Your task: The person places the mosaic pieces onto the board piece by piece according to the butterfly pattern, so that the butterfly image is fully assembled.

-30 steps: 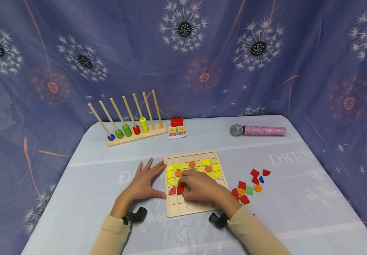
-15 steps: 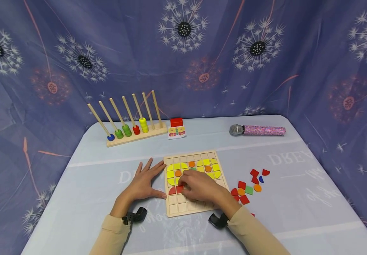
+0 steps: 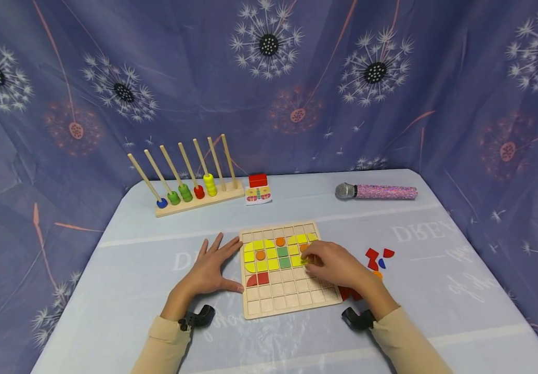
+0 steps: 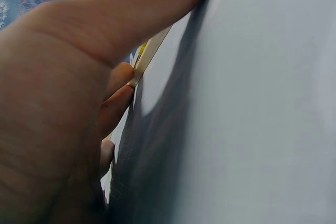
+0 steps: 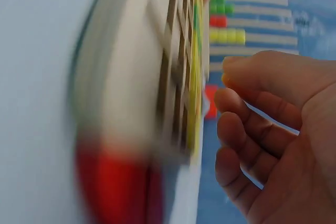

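Observation:
A wooden grid board (image 3: 280, 305) lies mid-table with yellow, green, orange and red flat pieces set in its cells. On its left side sit a red quarter-round piece (image 3: 252, 281) and a red square piece (image 3: 263, 278), side by side. My left hand (image 3: 206, 269) lies with fingers spread, its fingertips and thumb touching the board's left edge. Over the board's right part hovers my right hand (image 3: 336, 264), hiding some yellow pieces. In the right wrist view its fingers are loosely bent with nothing visible between them, and the board (image 5: 126, 66) stands beside them.
Loose red pieces (image 3: 371, 254), a blue piece (image 3: 381, 263) and others lie right of the board, partly hidden by my right arm. Behind stand a peg abacus (image 3: 200, 202), a butterfly pattern card (image 3: 259, 195), a red block (image 3: 258, 180) and a glittery microphone (image 3: 376, 191).
My right hand has left the red square piece and moved right across the board, uncovering the green pieces and middle cells. The left hand stays at the board's edge.

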The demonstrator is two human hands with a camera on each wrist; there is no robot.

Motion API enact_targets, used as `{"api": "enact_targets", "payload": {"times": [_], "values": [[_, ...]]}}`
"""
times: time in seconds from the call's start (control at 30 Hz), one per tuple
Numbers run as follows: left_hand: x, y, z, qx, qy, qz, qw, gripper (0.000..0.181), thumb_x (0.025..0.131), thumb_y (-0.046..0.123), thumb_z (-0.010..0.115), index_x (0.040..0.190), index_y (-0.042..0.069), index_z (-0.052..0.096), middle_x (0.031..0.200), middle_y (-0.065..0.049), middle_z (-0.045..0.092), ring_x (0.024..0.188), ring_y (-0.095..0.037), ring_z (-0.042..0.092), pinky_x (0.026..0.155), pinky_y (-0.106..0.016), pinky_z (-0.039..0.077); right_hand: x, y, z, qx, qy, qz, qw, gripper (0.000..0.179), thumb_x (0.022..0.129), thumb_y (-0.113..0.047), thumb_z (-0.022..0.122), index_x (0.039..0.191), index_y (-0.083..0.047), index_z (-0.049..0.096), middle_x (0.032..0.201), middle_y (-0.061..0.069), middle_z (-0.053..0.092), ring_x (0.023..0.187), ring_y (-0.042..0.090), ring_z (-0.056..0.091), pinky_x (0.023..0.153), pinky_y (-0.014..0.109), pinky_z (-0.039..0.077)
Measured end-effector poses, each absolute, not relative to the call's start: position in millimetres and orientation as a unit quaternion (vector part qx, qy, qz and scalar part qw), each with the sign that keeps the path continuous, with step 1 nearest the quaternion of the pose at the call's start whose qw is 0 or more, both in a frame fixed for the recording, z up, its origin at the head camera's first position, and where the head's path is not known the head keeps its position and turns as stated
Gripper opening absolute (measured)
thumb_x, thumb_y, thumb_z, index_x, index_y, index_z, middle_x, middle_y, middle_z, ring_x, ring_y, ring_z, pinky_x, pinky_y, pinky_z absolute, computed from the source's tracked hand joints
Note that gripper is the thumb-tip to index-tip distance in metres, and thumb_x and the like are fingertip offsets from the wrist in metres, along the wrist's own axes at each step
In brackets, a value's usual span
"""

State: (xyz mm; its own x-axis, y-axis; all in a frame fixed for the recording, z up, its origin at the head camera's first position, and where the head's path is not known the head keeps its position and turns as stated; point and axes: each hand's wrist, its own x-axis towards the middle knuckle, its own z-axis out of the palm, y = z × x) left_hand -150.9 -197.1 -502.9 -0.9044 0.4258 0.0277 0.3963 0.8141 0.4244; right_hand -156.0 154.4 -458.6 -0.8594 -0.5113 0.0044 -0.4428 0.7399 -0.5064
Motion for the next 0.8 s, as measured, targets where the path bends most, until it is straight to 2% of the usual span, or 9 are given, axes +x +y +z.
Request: {"api": "enact_targets", "payload": {"times": [0.23, 0.4, 0.57, 0.8], "values": [[-151, -198, -503, 0.218, 0.951, 0.218, 0.031, 0.119, 0.052, 0.084, 0.068, 0.150, 0.025, 0.035, 0.155, 0.011, 0.026, 0.145, -0.029, 0.004, 0.111, -0.058, -0.005, -162, 223, -468, -0.208, 0.923, -0.317, 0.066, 0.021, 0.085, -0.020, 0.075, 0.104, -0.017, 0.070, 0.086, -0.011, 0.058, 0.078, 0.012, 0.053, 0.069, 0.028, 0.049], [-150, -198, -503, 0.221, 0.949, 0.222, 0.029, 0.120, 0.052, 0.084, 0.068, 0.150, 0.024, 0.036, 0.155, 0.009, 0.026, 0.145, -0.029, 0.004, 0.111, -0.058, -0.004, -162, 258, -473, -0.197, 0.922, -0.324, 0.079, 0.027, 0.082, -0.023, 0.078, 0.107, -0.017, 0.068, 0.088, -0.006, 0.058, 0.079, 0.016, 0.052, 0.066, 0.026, 0.047], [-151, -199, -503, 0.219, 0.950, 0.221, 0.035, 0.119, 0.053, 0.084, 0.068, 0.151, 0.025, 0.034, 0.156, 0.012, 0.024, 0.146, -0.027, 0.002, 0.112, -0.057, -0.006, -160, 270, -473, -0.197, 0.921, -0.319, 0.102, 0.033, 0.081, -0.024, 0.079, 0.110, -0.015, 0.067, 0.087, 0.000, 0.057, 0.079, 0.018, 0.050, 0.065, 0.026, 0.045], [-147, -196, -499, 0.218, 0.949, 0.223, 0.030, 0.111, 0.060, 0.080, 0.067, 0.151, 0.024, 0.035, 0.156, 0.010, 0.025, 0.145, -0.028, 0.004, 0.112, -0.057, -0.005, -163, 268, -475, -0.193, 0.926, -0.311, 0.089, 0.028, 0.083, -0.022, 0.077, 0.108, -0.014, 0.067, 0.088, -0.004, 0.057, 0.081, 0.016, 0.052, 0.070, 0.028, 0.047]]}}
